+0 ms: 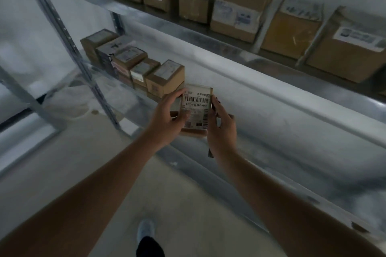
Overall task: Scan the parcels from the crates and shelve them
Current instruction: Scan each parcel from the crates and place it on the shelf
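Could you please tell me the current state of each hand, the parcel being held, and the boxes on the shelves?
Left hand: grips the parcel's left side.
Right hand: holds the parcel's right edge, with a dark slim object against the palm.
Parcel: held off the shelf, barcode label facing up.
Row of small boxes: closed, lined up on the lower shelf.
Upper boxes: closed, standing on the upper shelf.

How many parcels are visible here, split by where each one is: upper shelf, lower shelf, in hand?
Upper shelf: 7 boxes, counting partly cut-off ones
Lower shelf: 5 boxes in the row; any beneath are unclear
Held between left hand and right hand: 1 labelled parcel
Total: 13
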Available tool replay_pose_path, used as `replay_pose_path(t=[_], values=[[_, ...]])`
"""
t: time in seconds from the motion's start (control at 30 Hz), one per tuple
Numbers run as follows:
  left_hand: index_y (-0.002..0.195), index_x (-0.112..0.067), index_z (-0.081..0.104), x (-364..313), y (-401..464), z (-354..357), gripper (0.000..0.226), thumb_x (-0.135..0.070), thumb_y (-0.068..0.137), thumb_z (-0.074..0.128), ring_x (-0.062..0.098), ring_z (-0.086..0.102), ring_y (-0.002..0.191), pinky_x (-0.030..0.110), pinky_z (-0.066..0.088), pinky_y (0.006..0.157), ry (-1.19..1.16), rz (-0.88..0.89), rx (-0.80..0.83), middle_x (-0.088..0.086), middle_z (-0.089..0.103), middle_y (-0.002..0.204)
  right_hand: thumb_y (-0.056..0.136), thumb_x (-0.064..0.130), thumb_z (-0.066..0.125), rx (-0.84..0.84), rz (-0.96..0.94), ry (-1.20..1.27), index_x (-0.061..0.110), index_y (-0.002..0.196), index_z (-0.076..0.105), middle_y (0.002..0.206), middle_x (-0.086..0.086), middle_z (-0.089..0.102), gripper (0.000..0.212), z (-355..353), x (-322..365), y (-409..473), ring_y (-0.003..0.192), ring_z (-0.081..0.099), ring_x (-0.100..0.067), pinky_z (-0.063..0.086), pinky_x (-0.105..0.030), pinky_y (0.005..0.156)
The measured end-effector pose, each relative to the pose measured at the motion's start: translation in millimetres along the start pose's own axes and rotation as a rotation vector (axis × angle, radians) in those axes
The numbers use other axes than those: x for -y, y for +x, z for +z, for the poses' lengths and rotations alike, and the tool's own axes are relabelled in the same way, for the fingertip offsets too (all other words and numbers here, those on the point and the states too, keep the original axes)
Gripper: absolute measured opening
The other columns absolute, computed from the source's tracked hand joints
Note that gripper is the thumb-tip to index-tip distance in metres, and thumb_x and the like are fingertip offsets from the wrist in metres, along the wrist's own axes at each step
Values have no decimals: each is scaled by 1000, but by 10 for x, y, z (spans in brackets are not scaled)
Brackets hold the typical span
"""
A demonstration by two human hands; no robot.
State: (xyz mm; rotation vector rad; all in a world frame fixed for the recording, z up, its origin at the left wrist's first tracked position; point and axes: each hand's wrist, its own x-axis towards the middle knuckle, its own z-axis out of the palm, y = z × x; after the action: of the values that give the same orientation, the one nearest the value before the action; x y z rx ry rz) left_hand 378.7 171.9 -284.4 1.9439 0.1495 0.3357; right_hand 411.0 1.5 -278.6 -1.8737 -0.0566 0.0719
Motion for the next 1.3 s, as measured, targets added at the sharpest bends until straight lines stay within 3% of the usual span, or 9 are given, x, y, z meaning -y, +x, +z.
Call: replay_pose_path(t=[0.27, 0.4, 0.5, 0.6, 0.73, 0.93, 1.13, 1.2, 1.3], values=[[159, -27, 40, 584, 857, -603, 67, -19, 99, 70, 16, 44, 144, 45, 60, 100, 40, -5, 236, -2, 42, 156, 113, 34, 49, -194, 174, -4, 45, 156, 49, 126, 2, 49, 45, 1042, -53, 474, 98, 52, 4, 48, -5, 60], [160, -28, 39, 792, 1239, -711, 71, -16, 98, 72, 16, 46, 143, 46, 55, 107, 31, -37, 340, -2, 42, 158, 111, 39, 50, -265, 206, 17, 49, 153, 51, 134, 1, 58, 43, 1348, -154, 760, 114, 62, -10, 52, -13, 74], [161, -28, 37, 923, 1514, -701, 73, -11, 98, 70, 17, 47, 144, 47, 53, 110, 35, -78, 410, -1, 43, 159, 111, 41, 50, -304, 242, 21, 54, 152, 50, 132, 4, 58, 43, 1508, -210, 966, 112, 62, -8, 56, -18, 78], [161, -26, 36, 1071, 1782, -644, 73, -11, 98, 70, 18, 47, 144, 47, 52, 111, 68, -80, 452, 0, 42, 160, 111, 42, 50, -334, 265, 27, 56, 149, 51, 131, 1, 60, 41, 1623, -332, 1186, 111, 66, -13, 65, -33, 85], [163, -26, 33, 1265, 2091, -511, 73, -14, 100, 68, 14, 43, 144, 43, 51, 113, 124, -73, 486, 1, 42, 161, 110, 43, 51, -352, 293, 39, 55, 149, 52, 131, -2, 60, 41, 1723, -495, 1508, 111, 68, -16, 66, -37, 85], [164, -19, 29, 1428, 2501, -350, 71, -13, 102, 63, 21, 48, 144, 32, 51, 109, 239, -26, 533, 6, 45, 158, 111, 37, 51, -366, 355, 58, 47, 153, 52, 132, -2, 55, 43, 1817, -650, 1917, 103, 62, -6, 50, -2, 58], [164, -9, 29, 1515, 2819, -233, 72, -8, 101, 64, 25, 51, 140, 35, 55, 108, 293, 2, 609, 13, 47, 154, 112, 38, 48, -407, 418, 10, 45, 154, 51, 127, -3, 48, 43, 1894, -733, 2161, 99, 59, -8, 47, 1, 58], [164, -10, 27, 1591, 2878, -203, 76, -9, 99, 66, 25, 52, 138, 39, 57, 106, 321, 22, 652, 12, 48, 150, 111, 40, 49, -424, 422, -37, 46, 153, 53, 130, -5, 56, 42, 1958, -816, 2202, 101, 66, -14, 57, -7, 66], [165, -13, 23, 1711, 2936, -174, 84, -6, 96, 69, 24, 52, 137, 39, 58, 103, 364, 8, 727, 10, 49, 147, 109, 43, 51, -449, 448, -73, 49, 150, 55, 127, -7, 63, 42, 2083, -867, 2219, 97, 71, -22, 67, -37, 79]])
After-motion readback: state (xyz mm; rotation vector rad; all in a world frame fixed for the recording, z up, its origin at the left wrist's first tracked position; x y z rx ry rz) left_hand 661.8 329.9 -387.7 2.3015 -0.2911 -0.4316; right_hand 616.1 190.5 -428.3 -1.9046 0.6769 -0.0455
